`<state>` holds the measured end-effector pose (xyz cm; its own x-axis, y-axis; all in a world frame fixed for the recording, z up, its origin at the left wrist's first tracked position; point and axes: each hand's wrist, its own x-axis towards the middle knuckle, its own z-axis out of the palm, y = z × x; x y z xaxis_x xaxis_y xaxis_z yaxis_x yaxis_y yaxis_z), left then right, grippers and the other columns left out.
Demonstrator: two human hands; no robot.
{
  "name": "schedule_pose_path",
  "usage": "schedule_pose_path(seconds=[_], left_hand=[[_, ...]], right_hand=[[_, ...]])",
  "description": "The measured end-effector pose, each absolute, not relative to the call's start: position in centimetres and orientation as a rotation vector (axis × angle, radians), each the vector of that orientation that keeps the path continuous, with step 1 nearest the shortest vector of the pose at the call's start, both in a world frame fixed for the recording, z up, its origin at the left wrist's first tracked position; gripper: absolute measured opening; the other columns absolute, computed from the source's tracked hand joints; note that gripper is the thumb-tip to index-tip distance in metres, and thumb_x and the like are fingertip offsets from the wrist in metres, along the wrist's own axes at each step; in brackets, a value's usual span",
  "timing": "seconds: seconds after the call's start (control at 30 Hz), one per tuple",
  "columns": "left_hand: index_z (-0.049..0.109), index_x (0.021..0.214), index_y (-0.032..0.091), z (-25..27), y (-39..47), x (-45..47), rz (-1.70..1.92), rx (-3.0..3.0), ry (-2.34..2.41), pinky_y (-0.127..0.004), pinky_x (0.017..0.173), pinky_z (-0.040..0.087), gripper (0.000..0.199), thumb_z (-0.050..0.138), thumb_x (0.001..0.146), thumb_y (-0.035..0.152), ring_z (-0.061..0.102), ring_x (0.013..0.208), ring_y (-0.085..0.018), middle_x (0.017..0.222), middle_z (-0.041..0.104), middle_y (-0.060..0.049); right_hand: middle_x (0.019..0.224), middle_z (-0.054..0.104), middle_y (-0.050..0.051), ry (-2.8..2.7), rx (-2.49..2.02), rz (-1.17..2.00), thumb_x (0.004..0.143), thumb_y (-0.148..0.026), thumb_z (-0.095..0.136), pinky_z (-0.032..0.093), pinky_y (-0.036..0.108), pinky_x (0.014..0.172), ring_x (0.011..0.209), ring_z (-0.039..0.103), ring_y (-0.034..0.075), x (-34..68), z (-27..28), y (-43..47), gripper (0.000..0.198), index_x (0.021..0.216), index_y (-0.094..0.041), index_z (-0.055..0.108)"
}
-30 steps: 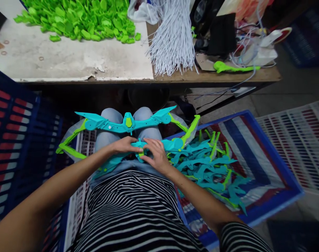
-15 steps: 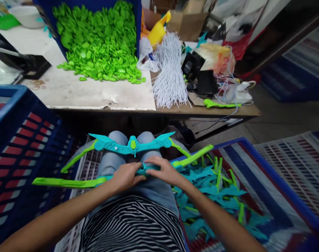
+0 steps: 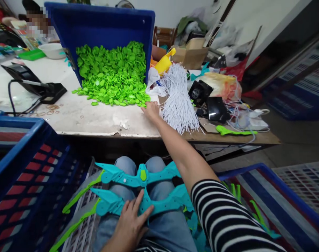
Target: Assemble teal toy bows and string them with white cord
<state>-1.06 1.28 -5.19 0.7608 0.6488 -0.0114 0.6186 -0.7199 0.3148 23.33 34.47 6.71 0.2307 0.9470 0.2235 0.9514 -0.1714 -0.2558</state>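
While the left hand (image 3: 132, 221), fingers apart, touches the near turquoise plastic bow (image 3: 163, 206), the right hand (image 3: 151, 111), closure indeterminable, apparently picks flat green plastic pieces (image 3: 114, 80), next needing a precise pinch.

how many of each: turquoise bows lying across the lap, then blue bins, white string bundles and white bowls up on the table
Turquoise bows: 2
Blue bin: 1
White string bundle: 1
White bowl: 1
Total: 5
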Motion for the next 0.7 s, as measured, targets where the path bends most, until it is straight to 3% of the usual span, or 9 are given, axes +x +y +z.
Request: schedule_pose_path(seconds=[0.2,0.47,0.7], left_hand=[[0.046,0.133,0.039,-5.9,1.6,-0.8,0.256,2.638,0.999,-0.048,0.091,0.047,0.076,0.079,0.065,0.031,0.055,0.113,-0.032,0.148,0.033,-0.015],[0.047,0.132,0.039,-4.8,1.5,-0.8,0.219,2.548,0.999,-0.053,0.095,0.042,0.073,0.076,0.068,0.022,0.052,0.118,-0.032,0.151,0.028,-0.015],[0.041,0.137,0.034,-4.1,1.9,-0.8,0.178,2.53,0.908,-0.056,0.097,0.041,0.07,0.067,0.074,0.018,0.047,0.124,-0.035,0.152,0.025,-0.016]], right_hand=[[0.115,0.063,0.016,-1.735,-2.205,0.002,0.087,-0.023,0.049,0.032,0.048,0.095,0.116,0.045,0.031,22.9,6.1,37.1,0.03,0.112,-0.012,0.061],[0.129,0.057,0.004,-2.211,-1.64,0.359,0.075,-0.011,0.055,0.037,0.039,0.101,0.119,0.047,0.022,26.5,5.5,29.5,0.05,0.123,-0.023,0.058],[0.109,0.06,0.014,-2.006,-2.009,0.088,0.085,-0.036,0.055,0.044,0.039,0.089,0.101,0.056,0.027,24.5,5.8,27.3,0.04,0.119,-0.015,0.061]])
